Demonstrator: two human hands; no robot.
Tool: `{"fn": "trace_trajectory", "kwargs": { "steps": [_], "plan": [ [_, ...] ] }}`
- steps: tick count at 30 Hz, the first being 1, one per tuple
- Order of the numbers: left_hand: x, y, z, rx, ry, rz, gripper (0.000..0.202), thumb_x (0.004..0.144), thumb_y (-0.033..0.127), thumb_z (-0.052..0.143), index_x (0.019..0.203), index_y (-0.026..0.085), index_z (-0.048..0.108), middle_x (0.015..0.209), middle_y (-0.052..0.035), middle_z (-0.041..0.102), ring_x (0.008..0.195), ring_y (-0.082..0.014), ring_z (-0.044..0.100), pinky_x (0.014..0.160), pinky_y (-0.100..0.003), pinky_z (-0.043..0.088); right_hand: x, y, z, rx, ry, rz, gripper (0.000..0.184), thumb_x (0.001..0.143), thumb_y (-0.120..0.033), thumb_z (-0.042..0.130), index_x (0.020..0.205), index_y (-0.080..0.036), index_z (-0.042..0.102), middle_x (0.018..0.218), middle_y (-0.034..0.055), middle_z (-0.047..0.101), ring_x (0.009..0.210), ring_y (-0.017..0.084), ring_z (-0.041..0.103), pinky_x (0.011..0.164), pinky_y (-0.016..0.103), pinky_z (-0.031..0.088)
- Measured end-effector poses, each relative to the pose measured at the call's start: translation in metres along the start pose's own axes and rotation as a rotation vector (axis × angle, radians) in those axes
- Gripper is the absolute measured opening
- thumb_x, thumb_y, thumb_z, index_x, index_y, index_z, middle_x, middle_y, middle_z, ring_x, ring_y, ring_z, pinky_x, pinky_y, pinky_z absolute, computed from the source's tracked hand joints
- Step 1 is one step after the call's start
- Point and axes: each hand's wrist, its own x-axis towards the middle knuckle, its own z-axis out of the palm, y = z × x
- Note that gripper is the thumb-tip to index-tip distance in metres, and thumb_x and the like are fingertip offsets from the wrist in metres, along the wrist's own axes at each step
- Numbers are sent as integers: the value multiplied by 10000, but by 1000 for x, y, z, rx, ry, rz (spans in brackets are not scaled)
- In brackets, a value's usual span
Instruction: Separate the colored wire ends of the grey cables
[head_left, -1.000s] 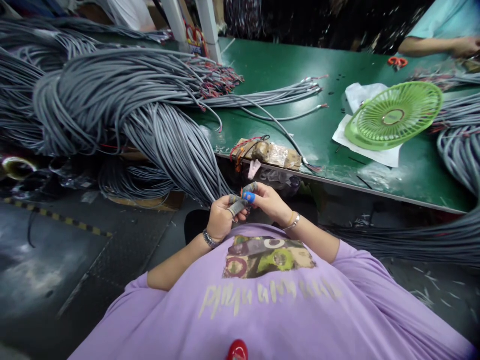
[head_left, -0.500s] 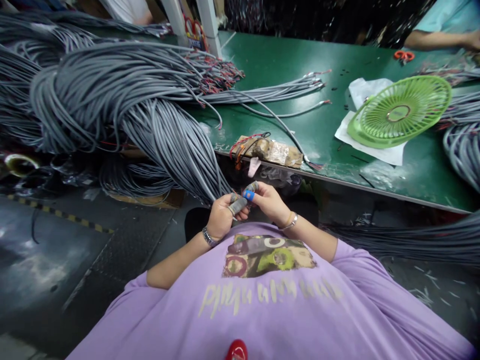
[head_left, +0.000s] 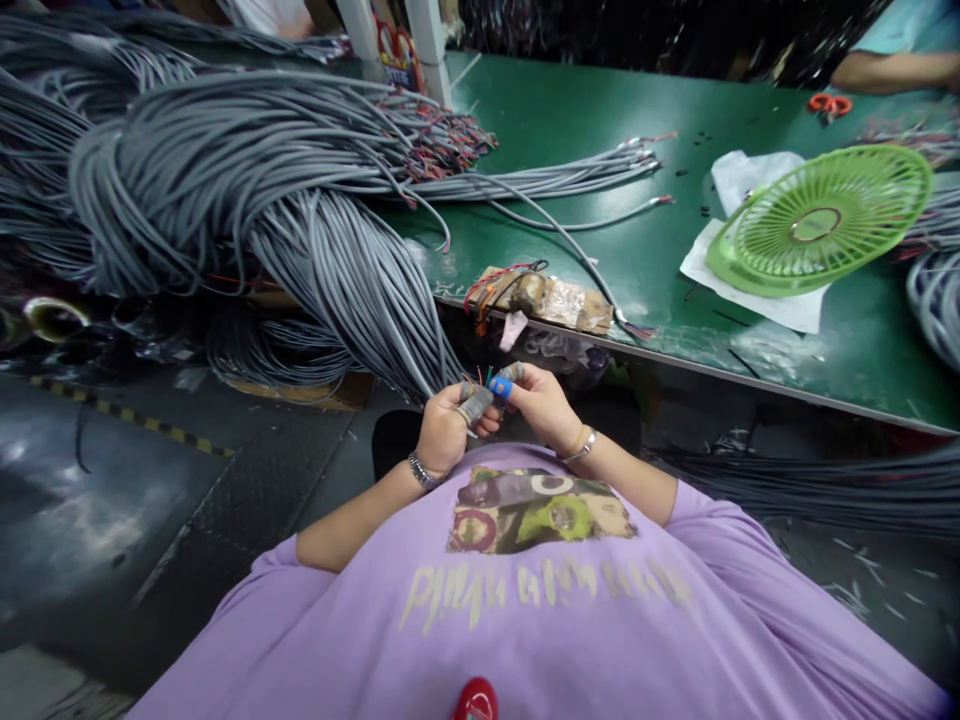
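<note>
My left hand (head_left: pixel 448 425), with grey tape on its fingers, is closed round the end of a grey cable. Thin red and green wires (head_left: pixel 488 377) fan up from that end between my two hands. My right hand (head_left: pixel 541 403) pinches at these wires, blue tape on its thumb and grey tape on a finger; the exact contact is hidden by the fingertips. Just behind my left hand, a thick bundle of grey cables (head_left: pixel 352 290) hangs over the table's front edge.
On the green table (head_left: pixel 570 100) lie a green fan (head_left: pixel 817 222) on white paper, a cardboard piece (head_left: pixel 559 300) with wires at the front edge, and orange-handled scissors (head_left: pixel 829 105). A co-worker's forearm (head_left: pixel 892 72) rests at the far right. Dark cables (head_left: pixel 810 490) stretch below the table.
Red and green wire ends now stand up clearly between my fingers, where they were mostly hidden before. My hands have barely moved, and the view has shifted slightly.
</note>
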Motion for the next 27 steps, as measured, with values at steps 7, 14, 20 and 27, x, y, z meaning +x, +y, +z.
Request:
{"fn": "trace_trajectory", "kwargs": {
  "steps": [7,14,20,27],
  "plan": [
    [1,-1,2,-9,35,24,321,719,455,737,732,153,631,597,-17,680,475,-122,629,415,-195,432,1,1,-1,2,7,-8,447,598,-524,819,704,-165,574,612,-36,538,556,79,439,520,227,382],
    [2,0,5,-51,76,29,319,713,444,742,725,154,610,565,-3,659,448,-105,605,396,-178,398,1,-2,-3,-5,14,5,467,558,-535,837,667,-167,571,585,-41,534,536,75,417,515,231,378],
    [5,1,6,-76,102,45,315,702,432,748,732,155,603,556,1,657,423,-89,583,377,-165,362,-2,1,-12,-35,-60,14,453,581,-531,834,661,-161,586,586,-32,547,540,80,434,518,231,380],
    [10,14,-2,-147,40,-32,340,611,412,793,664,164,567,482,33,601,340,-64,489,331,-157,335,17,9,-35,176,42,88,509,717,-661,686,723,-157,621,592,-34,524,478,54,398,484,207,382]
  ]
}}
